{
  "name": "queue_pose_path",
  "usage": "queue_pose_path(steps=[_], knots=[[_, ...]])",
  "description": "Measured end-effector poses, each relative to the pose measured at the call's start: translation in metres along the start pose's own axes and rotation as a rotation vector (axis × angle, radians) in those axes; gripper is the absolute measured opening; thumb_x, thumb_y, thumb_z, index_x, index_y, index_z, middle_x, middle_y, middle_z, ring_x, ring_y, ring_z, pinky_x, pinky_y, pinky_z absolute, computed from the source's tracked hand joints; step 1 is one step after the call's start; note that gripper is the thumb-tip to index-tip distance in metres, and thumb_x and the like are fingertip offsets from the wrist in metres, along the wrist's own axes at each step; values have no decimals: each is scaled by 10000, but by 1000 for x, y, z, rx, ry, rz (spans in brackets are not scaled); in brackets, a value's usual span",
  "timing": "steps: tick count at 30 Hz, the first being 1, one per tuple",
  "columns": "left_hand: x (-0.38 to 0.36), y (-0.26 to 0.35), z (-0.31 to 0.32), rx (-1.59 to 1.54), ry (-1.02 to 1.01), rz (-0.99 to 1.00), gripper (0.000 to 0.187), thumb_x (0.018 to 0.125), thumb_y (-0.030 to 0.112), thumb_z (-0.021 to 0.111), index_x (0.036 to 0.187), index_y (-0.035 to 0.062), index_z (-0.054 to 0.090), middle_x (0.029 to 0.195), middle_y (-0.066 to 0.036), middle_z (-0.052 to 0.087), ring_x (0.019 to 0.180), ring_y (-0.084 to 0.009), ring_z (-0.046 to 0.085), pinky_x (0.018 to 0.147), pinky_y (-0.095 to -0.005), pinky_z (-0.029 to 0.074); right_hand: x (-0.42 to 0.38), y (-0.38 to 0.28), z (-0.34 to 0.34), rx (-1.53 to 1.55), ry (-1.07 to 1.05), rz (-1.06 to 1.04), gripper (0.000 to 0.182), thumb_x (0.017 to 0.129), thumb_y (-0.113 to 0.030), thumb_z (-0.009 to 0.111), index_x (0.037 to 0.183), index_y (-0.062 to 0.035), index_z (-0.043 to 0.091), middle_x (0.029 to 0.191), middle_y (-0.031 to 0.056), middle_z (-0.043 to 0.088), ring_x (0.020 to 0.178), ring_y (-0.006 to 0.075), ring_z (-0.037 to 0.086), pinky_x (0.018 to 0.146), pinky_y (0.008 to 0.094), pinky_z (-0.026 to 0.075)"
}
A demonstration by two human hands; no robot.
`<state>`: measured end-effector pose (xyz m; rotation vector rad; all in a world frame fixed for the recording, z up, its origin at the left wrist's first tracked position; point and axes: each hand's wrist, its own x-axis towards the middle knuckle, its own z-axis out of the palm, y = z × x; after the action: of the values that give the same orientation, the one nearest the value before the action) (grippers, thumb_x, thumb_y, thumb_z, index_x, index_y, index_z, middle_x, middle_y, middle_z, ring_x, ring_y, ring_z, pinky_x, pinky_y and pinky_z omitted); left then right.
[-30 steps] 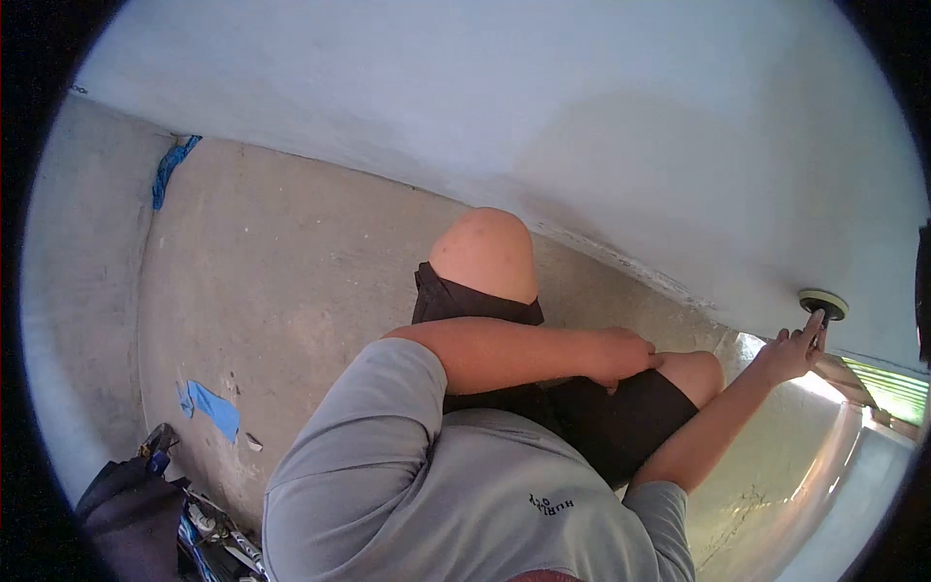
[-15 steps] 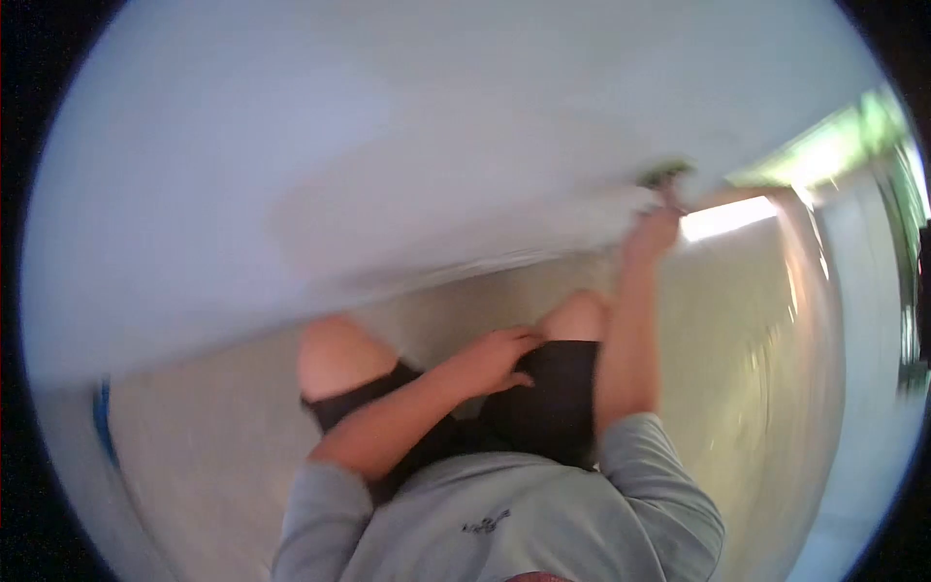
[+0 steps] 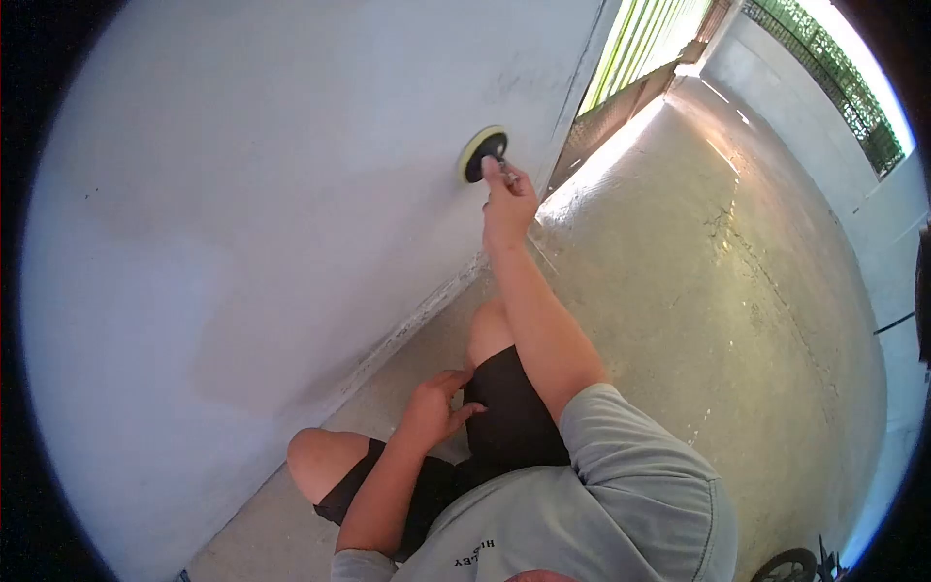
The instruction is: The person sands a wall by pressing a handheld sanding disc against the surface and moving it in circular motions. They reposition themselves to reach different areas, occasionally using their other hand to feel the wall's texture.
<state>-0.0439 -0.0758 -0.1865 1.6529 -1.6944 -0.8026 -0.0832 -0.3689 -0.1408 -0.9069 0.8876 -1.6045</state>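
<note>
My right hand (image 3: 509, 201) grips a round pad (image 3: 483, 152) with a black back and a pale yellow-green rim. The pad's face is against or very near the light grey wall (image 3: 320, 145), and whether it touches cannot be made out. My left hand (image 3: 433, 412) rests on the black shorts at my right thigh, its fingers apart and nothing in it. Both knees are bent close to the foot of the wall.
A concrete floor (image 3: 669, 320) with cracks stretches to the right. Beyond the wall's edge stands a slatted gate (image 3: 645, 48). Another wall (image 3: 795, 82) with greenery above runs along the far right. Part of a wheel (image 3: 787, 565) shows at the bottom right.
The view has turned right, showing more floor and the gate. The pad in my right hand now appears further left in the view; my left hand is still at my thigh.
</note>
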Motion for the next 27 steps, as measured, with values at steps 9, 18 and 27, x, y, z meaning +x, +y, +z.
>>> queue_pose_path(steps=[9,18,27], knots=[[1,-3,-2,5,-2,17,537,714,263,833,1157,18,653,1074,-167,675,929,-321,671,757,-373,551,-15,0,6,-49,-71,-141,339,820,-125,798,1077,32,642,812,8,630,668,52,520,603,198,414],[-2,1,-2,41,-3,-30,541,721,301,824,1154,27,649,1095,-173,670,951,-345,661,782,-403,540,-12,-15,3,-32,-38,27,350,822,-99,790,1100,52,639,880,37,673,780,75,601,708,209,478],[0,-2,-1,-16,-9,5,554,719,304,815,1167,28,643,1141,-181,658,1030,-369,637,878,-421,515,-15,-14,9,-7,-11,-9,356,844,-162,779,1092,55,644,868,38,672,712,60,558,621,191,408]])
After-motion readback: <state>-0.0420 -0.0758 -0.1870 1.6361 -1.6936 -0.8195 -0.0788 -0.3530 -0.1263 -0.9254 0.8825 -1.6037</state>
